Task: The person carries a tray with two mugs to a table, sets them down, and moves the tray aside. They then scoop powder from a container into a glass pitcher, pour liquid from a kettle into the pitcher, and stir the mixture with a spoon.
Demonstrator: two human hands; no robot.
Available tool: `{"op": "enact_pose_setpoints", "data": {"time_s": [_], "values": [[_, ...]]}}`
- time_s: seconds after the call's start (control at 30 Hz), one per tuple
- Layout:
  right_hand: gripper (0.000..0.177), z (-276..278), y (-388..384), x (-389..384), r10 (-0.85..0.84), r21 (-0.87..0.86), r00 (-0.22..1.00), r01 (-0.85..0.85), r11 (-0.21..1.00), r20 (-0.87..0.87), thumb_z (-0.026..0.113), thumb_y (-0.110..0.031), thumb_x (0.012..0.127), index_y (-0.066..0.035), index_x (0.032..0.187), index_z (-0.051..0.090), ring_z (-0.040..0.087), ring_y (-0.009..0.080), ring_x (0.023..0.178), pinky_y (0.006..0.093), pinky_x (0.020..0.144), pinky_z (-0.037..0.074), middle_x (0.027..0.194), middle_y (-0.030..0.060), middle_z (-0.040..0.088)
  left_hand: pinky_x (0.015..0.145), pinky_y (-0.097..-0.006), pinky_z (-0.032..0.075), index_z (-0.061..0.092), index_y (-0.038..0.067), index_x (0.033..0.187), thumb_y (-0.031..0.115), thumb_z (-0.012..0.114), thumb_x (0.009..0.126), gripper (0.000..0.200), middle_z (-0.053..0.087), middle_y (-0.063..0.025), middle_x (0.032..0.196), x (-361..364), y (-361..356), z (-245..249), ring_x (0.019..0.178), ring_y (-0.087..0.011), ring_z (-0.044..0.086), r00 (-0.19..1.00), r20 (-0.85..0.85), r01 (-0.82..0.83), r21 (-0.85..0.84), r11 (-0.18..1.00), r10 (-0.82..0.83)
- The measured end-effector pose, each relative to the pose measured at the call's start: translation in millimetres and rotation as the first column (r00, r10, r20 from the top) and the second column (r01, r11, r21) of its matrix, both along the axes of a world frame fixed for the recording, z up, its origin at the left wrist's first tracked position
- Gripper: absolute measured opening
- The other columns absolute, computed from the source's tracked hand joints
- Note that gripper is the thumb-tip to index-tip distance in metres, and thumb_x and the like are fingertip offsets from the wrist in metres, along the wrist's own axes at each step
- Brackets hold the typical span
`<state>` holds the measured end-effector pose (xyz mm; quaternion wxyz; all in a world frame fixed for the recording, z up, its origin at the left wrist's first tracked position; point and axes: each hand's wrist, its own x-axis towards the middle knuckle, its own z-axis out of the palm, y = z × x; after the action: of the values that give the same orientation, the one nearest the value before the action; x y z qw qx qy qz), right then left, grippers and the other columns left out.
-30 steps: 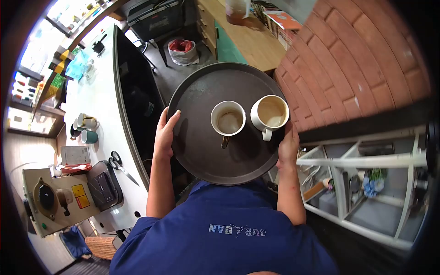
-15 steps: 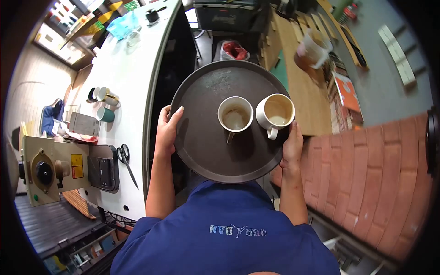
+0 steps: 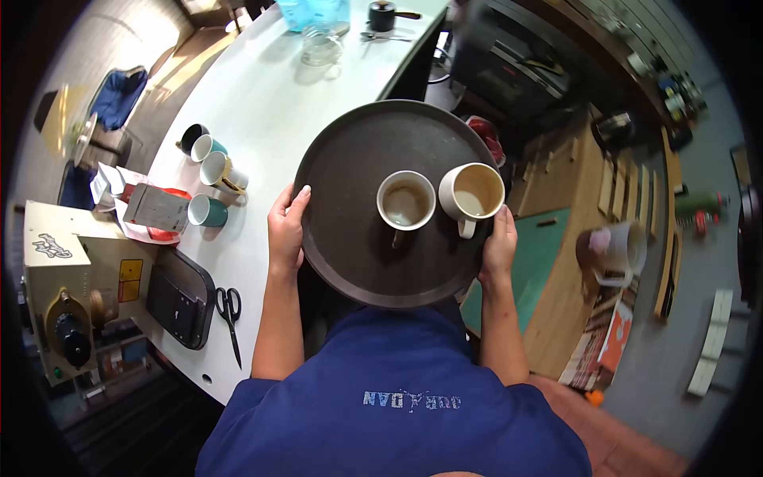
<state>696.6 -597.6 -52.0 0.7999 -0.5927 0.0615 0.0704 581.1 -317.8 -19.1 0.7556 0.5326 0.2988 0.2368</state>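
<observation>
Between my hands is a round dark brown serving tray (image 3: 350, 254), held level in front of my chest. My left hand (image 3: 286, 226) grips its left rim, thumb on top and fingers underneath. My right hand (image 3: 499, 242) is closed on the right rim, close to the nearer mug. Two used mugs stand on the tray: a white mug (image 3: 405, 200) near the middle, with brown residue inside, and a wider cream mug (image 3: 472, 192) at the right edge, stained inside, its handle towards me.
To the left, a white counter (image 3: 262, 151) bears several cups, a teal cup (image 3: 208, 211), black scissors (image 3: 229, 318), a dark scale (image 3: 181, 298) and a beige machine (image 3: 71, 294). A wooden counter (image 3: 548, 318) with a plastic pitcher (image 3: 616, 253) runs along the right.
My body has turned to the right with the tray, so the surroundings have swung leftward at the top and the dark appliance shows at upper right. Both hands keep hold of the tray.
</observation>
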Motion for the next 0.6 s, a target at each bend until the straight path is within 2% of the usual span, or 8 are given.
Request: {"op": "enact_pose_setpoints", "data": {"time_s": [0.1, 0.2, 0.27, 0.3, 0.37, 0.43, 0.57, 0.6], "values": [[0.035, -11, 33, 45, 0.117, 0.006, 0.993, -0.117, 0.993, -0.007, 0.037, -0.028, 0.102, 0.000, 0.110, 0.057, 0.056, 0.0103, 0.095, 0.0254, 0.086, 0.043, 0.103, 0.0040, 0.062, 0.083, -0.0246, 0.048, 0.051, -0.010, 0.122, 0.012, 0.055, 0.093, 0.037, 0.062, -0.0125, 0.108, 12, 23, -11, 0.096, -0.0149, 0.060, 1.000, 0.027, 0.004, -0.042, 0.999, -0.003], [0.035, -14, 65, 86, 0.215, -0.032, 0.975, -0.217, 0.976, -0.051, 0.037, -0.028, 0.102, 0.000, 0.109, 0.057, 0.055, 0.0098, 0.093, 0.0250, 0.085, 0.043, 0.102, 0.0039, 0.062, 0.089, -0.0255, 0.045, 0.048, -0.012, 0.124, 0.013, 0.056, 0.092, 0.041, 0.061, -0.0128, 0.112, 23, 37, -32, 0.100, -0.0154, 0.058, 0.985, -0.004, -0.174, -0.070, 0.982, 0.174], [0.035, -25, 83, 115, 0.299, -0.039, 0.950, -0.304, 0.952, -0.093, 0.038, -0.028, 0.102, 0.000, 0.109, 0.057, 0.055, 0.0097, 0.092, 0.0249, 0.084, 0.043, 0.101, 0.0038, 0.062, 0.097, -0.0281, 0.040, 0.045, -0.014, 0.126, 0.016, 0.058, 0.091, 0.048, 0.057, -0.0158, 0.118, 27, 44, -56, 0.109, -0.0183, 0.054, 0.943, -0.070, -0.324, 0.025, 0.946, 0.325], [0.035, -33, 91, 129, 0.354, -0.024, 0.931, -0.357, 0.934, -0.085, 0.038, -0.028, 0.102, 0.000, 0.109, 0.057, 0.055, 0.0095, 0.091, 0.0247, 0.083, 0.043, 0.100, 0.0035, 0.062, 0.097, -0.0281, 0.040, 0.045, -0.014, 0.126, 0.016, 0.058, 0.091, 0.048, 0.057, -0.0158, 0.118, 29, 40, -56, 0.109, -0.0183, 0.054, 0.926, -0.084, -0.368, 0.023, 0.929, 0.369], [0.035, -40, 110, 159, 0.447, 0.004, 0.891, -0.448, 0.894, -0.074, 0.038, -0.028, 0.102, 0.000, 0.109, 0.057, 0.055, 0.0093, 0.090, 0.0246, 0.083, 0.043, 0.100, 0.0032, 0.061, 0.104, -0.0303, 0.033, 0.041, -0.016, 0.128, 0.020, 0.060, 0.091, 0.055, 0.052, -0.0204, 0.126, 42, 36, -47, 0.120, -0.0224, 0.047, 0.897, -0.121, -0.423, 0.048, 0.905, 0.426], [0.036, -39, 129, 180, 0.495, -0.101, 0.868, -0.497, 0.862, -0.045, 0.039, -0.029, 0.102, 0.000, 0.109, 0.057, 0.054, 0.0090, 0.089, 0.0244, 0.082, 0.043, 0.099, 0.0029, 0.061, 0.105, -0.0309, 0.032, 0.040, -0.017, 0.129, 0.022, 0.061, 0.090, 0.058, 0.051, -0.0220, 0.128, 50, 36, -61, 0.122, -0.0236, 0.046, 0.841, -0.152, -0.515, 0.064, 0.855, 0.519], [0.037, -52, 159, 219, 0.627, -0.027, 0.774, -0.631, 0.775, -0.087, 0.039, -0.030, 0.101, 0.002, 0.112, 0.056, 0.053, 0.0089, 0.092, 0.0245, 0.083, 0.043, 0.101, 0.0030, 0.060, 0.105, -0.0316, 0.032, 0.039, -0.017, 0.129, 0.027, 0.062, 0.090, 0.063, 0.049, -0.0237, 0.130, 64, 32, -64, 0.125, -0.0244, 0.044, 0.718, -0.242, -0.641, 0.137, 0.755, 0.653], [0.038, -52, 164, 226, 0.650, -0.041, 0.756, -0.654, 0.755, -0.078, 0.039, -0.030, 0.101, 0.002, 0.114, 0.055, 0.054, 0.0094, 0.094, 0.0249, 0.085, 0.043, 0.103, 0.0038, 0.060, 0.105, -0.0316, 0.032, 0.040, -0.017, 0.129, 0.027, 0.062, 0.089, 0.064, 0.049, -0.0235, 0.129, 66, 31, -63, 0.124, -0.0241, 0.045, 0.718, -0.226, -0.649, 0.123, 0.751, 0.658]]}}
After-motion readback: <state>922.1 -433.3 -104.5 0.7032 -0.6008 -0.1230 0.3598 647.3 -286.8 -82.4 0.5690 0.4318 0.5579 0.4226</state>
